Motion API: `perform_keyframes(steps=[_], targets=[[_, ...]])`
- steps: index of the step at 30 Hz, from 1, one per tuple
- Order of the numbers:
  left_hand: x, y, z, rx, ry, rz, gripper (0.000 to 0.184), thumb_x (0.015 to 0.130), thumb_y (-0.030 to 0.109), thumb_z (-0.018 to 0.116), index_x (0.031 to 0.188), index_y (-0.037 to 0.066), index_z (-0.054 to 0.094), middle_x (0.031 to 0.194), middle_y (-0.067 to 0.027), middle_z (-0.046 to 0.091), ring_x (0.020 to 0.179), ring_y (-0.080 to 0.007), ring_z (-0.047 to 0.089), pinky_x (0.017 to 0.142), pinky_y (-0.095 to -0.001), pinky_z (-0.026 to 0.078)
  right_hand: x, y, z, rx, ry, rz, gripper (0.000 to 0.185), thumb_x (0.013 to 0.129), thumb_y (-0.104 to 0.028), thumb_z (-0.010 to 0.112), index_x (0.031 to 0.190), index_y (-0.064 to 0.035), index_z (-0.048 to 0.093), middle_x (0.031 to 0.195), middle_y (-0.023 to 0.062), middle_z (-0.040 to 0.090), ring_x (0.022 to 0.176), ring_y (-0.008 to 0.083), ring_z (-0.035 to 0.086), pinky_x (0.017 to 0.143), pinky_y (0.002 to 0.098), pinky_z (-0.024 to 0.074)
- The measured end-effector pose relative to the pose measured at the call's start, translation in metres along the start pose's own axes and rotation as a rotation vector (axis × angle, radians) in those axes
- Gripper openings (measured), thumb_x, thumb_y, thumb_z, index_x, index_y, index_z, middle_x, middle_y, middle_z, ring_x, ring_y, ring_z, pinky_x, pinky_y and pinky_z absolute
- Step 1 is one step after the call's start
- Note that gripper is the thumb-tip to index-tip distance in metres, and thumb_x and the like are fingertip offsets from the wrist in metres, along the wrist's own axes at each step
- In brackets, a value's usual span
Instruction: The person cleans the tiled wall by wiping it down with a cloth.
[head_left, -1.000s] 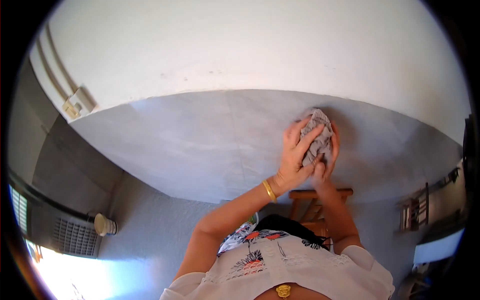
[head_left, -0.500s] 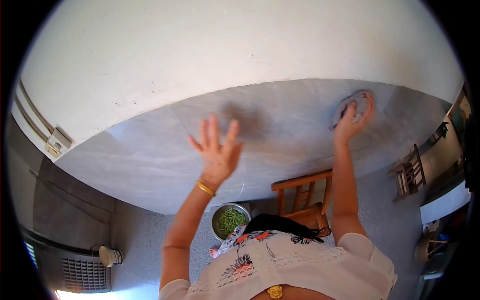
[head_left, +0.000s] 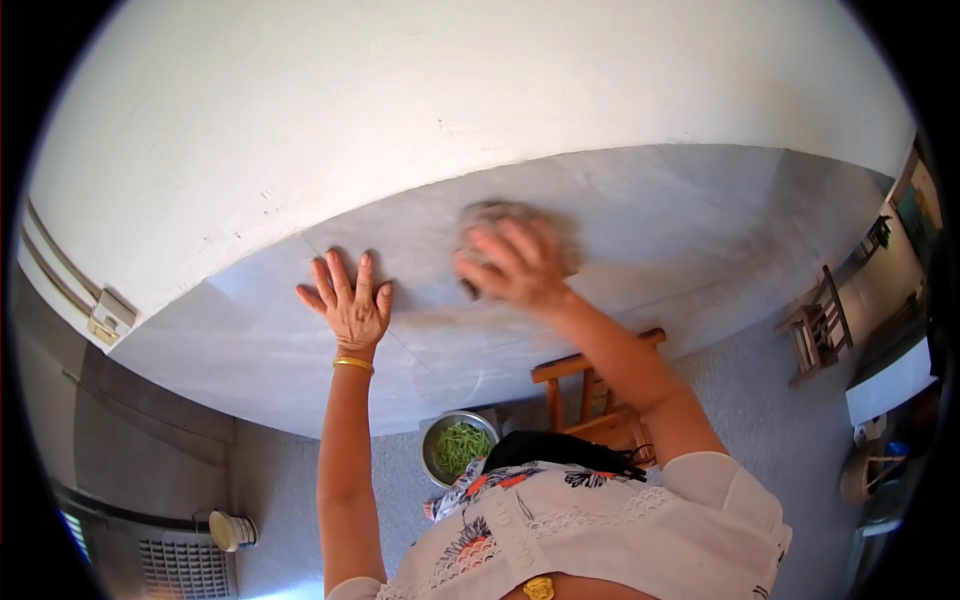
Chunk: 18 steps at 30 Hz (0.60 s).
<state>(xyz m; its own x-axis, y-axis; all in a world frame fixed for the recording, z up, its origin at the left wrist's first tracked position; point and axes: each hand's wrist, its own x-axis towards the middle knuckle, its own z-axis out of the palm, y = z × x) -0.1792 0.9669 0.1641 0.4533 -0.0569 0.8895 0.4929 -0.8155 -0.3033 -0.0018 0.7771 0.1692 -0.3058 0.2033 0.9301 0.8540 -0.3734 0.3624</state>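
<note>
My left hand [head_left: 352, 308] lies with fingers spread against the grey tiled lower part of the wall [head_left: 660, 230], a gold bracelet at its wrist. To its right, my right hand [head_left: 515, 265] presses a greyish cloth [head_left: 492, 211] to the same tiles. That hand is smeared by motion, and most of the cloth is hidden beneath it. Above both hands, the tiles meet a white painted wall [head_left: 480, 80].
Below stands a wooden chair [head_left: 600, 428] close to the wall. Beside it sits a metal bowl of green beans [head_left: 461, 447]. A white bucket [head_left: 231, 531] is at lower left, a second wooden chair [head_left: 818, 325] at right. A switch box [head_left: 111, 314] is mounted at far left.
My right hand has swept left across the tiles with the cloth. My left hand has moved left and now rests flat on the tiles.
</note>
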Motion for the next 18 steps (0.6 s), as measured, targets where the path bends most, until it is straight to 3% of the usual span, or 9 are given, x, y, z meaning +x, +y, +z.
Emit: perform_keyframes(steps=[1,3,4,6,10,11,13,16,18], targets=[[0.0,0.002,0.002,-0.025,0.027,-0.045,0.051,0.089,0.049,0.028,0.135,0.026,0.031,0.14,-0.015,0.024,0.131,-0.0349,0.015,0.102,-0.0544,-0.005,-0.008,0.024,-0.007,-0.074,0.038,0.025,0.033,0.076,-0.037,0.06,0.106,-0.0293,0.049,0.12,-0.0011,0.047,0.113,0.021,0.039,0.089,0.0435,0.0347],[0.0,0.002,0.004,-0.029,0.043,-0.039,0.051,0.09,0.049,0.028,0.135,0.026,0.03,0.141,-0.0149,0.023,0.131,-0.0349,0.014,0.102,-0.0547,-0.005,-0.017,0.088,-0.033,-0.135,0.064,-0.002,0.038,0.074,-0.032,0.059,0.109,-0.0221,0.047,0.112,0.0089,0.045,0.105,0.0272,0.043,0.074,0.0433,0.0435],[0.0,0.002,0.004,-0.025,0.055,-0.037,0.051,0.09,0.048,0.028,0.135,0.026,0.03,0.141,-0.0149,0.022,0.131,-0.0349,0.014,0.102,-0.0549,-0.004,-0.041,0.121,-0.045,0.088,-0.046,0.282,0.044,0.072,-0.028,0.059,0.112,-0.0157,0.046,0.115,0.0142,0.042,0.105,0.0322,0.043,0.076,0.0462,0.0412],[0.004,0.002,0.003,0.015,0.057,0.016,0.053,0.09,0.046,0.028,0.135,0.018,0.031,0.139,-0.0212,0.023,0.13,-0.0395,0.015,0.101,-0.0549,-0.004,-0.038,0.165,-0.091,-0.2,-0.012,0.268,0.055,0.069,-0.023,0.063,0.12,-0.0108,0.044,0.119,0.0187,0.039,0.106,0.0356,0.041,0.084,0.0494,0.0353],[0.004,0.003,0.002,0.004,0.059,0.002,0.053,0.09,0.045,0.028,0.133,0.015,0.034,0.139,-0.0214,0.022,0.129,-0.0398,0.016,0.101,-0.0552,-0.004,-0.1,0.246,-0.116,-0.501,0.136,0.815,0.057,0.072,-0.025,0.061,0.121,-0.0028,0.041,0.124,0.0215,0.036,0.109,0.038,0.039,0.09,0.0468,0.0329],[0.004,0.003,0.002,0.008,0.042,-0.008,0.053,0.09,0.045,0.028,0.133,0.015,0.034,0.139,-0.0214,0.022,0.13,-0.0396,0.015,0.101,-0.0554,-0.004,-0.11,0.255,-0.12,-0.508,0.131,0.823,0.057,0.072,-0.025,0.061,0.121,-0.0028,0.041,0.124,0.0215,0.036,0.109,0.038,0.039,0.09,0.0468,0.0329],[0.005,0.004,0.0,0.007,0.02,-0.012,0.053,0.09,0.045,0.028,0.133,0.015,0.035,0.14,-0.0213,0.022,0.13,-0.0395,0.014,0.101,-0.0556,-0.004,-0.124,0.261,-0.127,-0.075,0.211,1.469,0.056,0.076,-0.025,0.059,0.121,0.0028,0.04,0.122,0.0234,0.037,0.113,0.0375,0.036,0.095,0.0429,0.0288],[0.008,0.006,-0.01,0.0,-0.044,-0.017,0.051,0.089,0.039,0.036,0.134,0.015,0.032,0.141,-0.0209,0.017,0.131,-0.0394,0.011,0.101,-0.0557,-0.004,-0.146,0.22,-0.082,-0.354,0.38,1.332,0.057,0.073,-0.023,0.061,0.122,-0.0014,0.04,0.12,0.021,0.039,0.113,0.0339,0.036,0.09,0.0425,0.0336],[0.015,0.013,-0.029,-0.105,-0.196,-0.073,0.053,0.087,0.031,0.045,0.135,0.016,0.03,0.142,-0.0202,0.013,0.131,-0.0388,0.009,0.101,-0.056,-0.002,-0.129,0.166,-0.063,-0.404,0.321,1.316,0.058,0.072,-0.021,0.06,0.124,-0.0036,0.038,0.124,0.0199,0.036,0.116,0.0336,0.032,0.092,0.0436,0.0325]])
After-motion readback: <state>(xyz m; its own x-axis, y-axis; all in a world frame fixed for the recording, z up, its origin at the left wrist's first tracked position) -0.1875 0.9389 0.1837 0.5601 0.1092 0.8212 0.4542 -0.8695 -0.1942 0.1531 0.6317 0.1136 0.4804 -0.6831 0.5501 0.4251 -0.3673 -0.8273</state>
